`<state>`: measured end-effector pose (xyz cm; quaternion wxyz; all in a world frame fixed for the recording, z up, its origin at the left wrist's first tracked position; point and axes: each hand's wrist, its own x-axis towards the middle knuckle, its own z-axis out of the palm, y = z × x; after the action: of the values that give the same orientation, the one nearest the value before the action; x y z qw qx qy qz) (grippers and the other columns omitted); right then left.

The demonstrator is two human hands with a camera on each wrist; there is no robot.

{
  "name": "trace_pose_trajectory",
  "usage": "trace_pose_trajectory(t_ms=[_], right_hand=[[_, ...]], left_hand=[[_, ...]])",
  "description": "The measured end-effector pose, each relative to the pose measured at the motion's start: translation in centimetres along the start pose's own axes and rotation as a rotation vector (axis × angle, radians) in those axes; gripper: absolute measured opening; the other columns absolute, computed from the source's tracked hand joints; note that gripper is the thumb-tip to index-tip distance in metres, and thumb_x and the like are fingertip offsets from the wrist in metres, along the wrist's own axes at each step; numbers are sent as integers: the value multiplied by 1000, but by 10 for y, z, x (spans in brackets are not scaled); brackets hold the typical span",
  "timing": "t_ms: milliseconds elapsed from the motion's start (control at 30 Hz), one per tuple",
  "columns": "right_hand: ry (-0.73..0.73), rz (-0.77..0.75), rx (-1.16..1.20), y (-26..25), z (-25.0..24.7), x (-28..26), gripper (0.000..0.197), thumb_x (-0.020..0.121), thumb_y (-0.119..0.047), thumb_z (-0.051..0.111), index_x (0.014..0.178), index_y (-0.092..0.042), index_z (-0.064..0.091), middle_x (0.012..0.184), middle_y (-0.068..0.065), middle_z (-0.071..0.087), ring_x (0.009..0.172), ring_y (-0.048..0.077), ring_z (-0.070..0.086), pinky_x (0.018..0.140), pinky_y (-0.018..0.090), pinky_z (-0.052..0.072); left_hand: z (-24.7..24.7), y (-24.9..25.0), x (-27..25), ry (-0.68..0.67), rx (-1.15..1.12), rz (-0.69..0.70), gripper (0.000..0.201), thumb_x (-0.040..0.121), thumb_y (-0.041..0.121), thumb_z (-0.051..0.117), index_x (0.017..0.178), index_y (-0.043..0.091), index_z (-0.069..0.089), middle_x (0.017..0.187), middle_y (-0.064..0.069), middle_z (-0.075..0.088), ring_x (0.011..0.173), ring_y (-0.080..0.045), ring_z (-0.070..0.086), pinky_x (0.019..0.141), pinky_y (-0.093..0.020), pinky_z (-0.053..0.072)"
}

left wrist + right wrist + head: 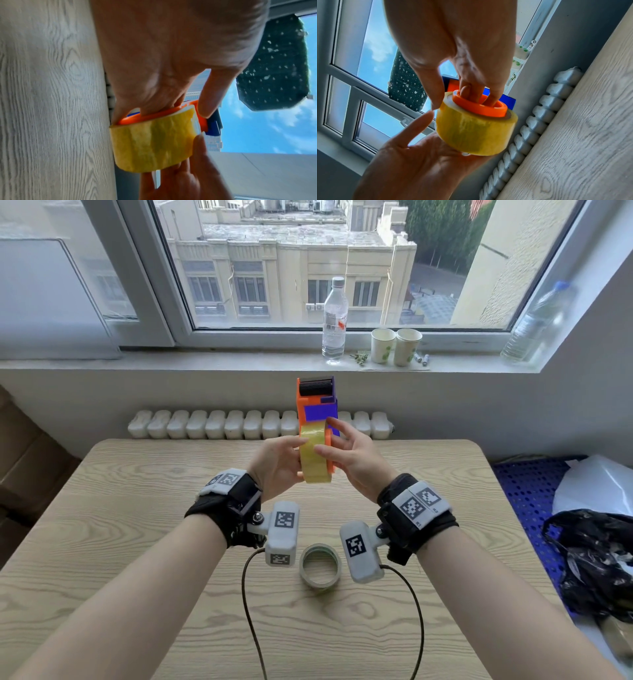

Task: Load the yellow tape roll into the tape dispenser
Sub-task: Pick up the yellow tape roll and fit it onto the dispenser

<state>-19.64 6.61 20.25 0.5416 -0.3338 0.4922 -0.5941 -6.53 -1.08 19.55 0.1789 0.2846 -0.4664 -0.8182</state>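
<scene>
The orange and blue tape dispenser point(317, 402) stands upright above the wooden table point(137, 542), held between both hands. The yellow tape roll point(315, 462) sits on its orange hub point(481, 108). My left hand point(279, 462) grips the dispenser from the left, palm against the orange side plate point(137, 117) and thumb over the roll's rim. My right hand point(346, 455) pinches the roll point(476, 132) from the right: fingers tucked inside the hub's open end, thumb on the roll's outer face. The dispenser's lower part is hidden behind the roll and hands.
A clear, nearly used-up tape ring point(320, 566) lies flat on the table near me, between two wrist cables. On the windowsill stand a water bottle point(335, 320), two paper cups point(395, 345) and another bottle point(537, 323). A black bag point(596, 559) lies on a blue crate at right.
</scene>
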Motion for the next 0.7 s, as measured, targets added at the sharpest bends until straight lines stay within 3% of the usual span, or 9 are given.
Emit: trace_pose_trajectory(t_ms=[200, 367, 433, 533, 700], right_hand=[[-33, 0, -30, -4, 4, -6, 63, 83, 12, 55, 140, -5, 31, 127, 26, 56, 98, 21, 62, 94, 35, 48], [-12, -13, -67, -16, 9, -12, 41, 85, 4, 58, 121, -14, 51, 123, 22, 60, 102, 24, 62, 91, 35, 50], [32, -13, -67, -19, 10, -12, 48, 86, -1, 60, 131, -8, 46, 121, 21, 61, 103, 25, 62, 89, 33, 52], [71, -4, -45, -23, 10, -10, 49, 88, -4, 57, 135, -5, 43, 116, 17, 62, 90, 20, 63, 77, 27, 53], [76, 0, 5, -32, 10, -13, 47, 86, -5, 53, 132, -7, 48, 107, 18, 62, 86, 25, 57, 79, 35, 46]], left_hand=[[0, 7, -7, 29, 74, -24, 45, 94, 29, 39, 129, 3, 51, 103, -15, 69, 93, -30, 67, 91, -46, 48], [4, 16, -15, -19, 53, -38, 43, 95, 29, 34, 126, 4, 52, 104, -15, 70, 97, -30, 66, 88, -46, 50], [6, 19, -16, -23, 22, -33, 46, 95, 27, 33, 131, 2, 47, 110, -18, 66, 104, -33, 62, 94, -52, 46], [9, 24, -18, -43, 6, -25, 46, 93, 24, 32, 130, 0, 45, 101, -17, 70, 99, -31, 65, 95, -53, 44], [11, 30, -24, -72, 4, -6, 45, 93, 26, 33, 129, 1, 46, 104, -17, 70, 98, -29, 66, 92, -50, 46]])
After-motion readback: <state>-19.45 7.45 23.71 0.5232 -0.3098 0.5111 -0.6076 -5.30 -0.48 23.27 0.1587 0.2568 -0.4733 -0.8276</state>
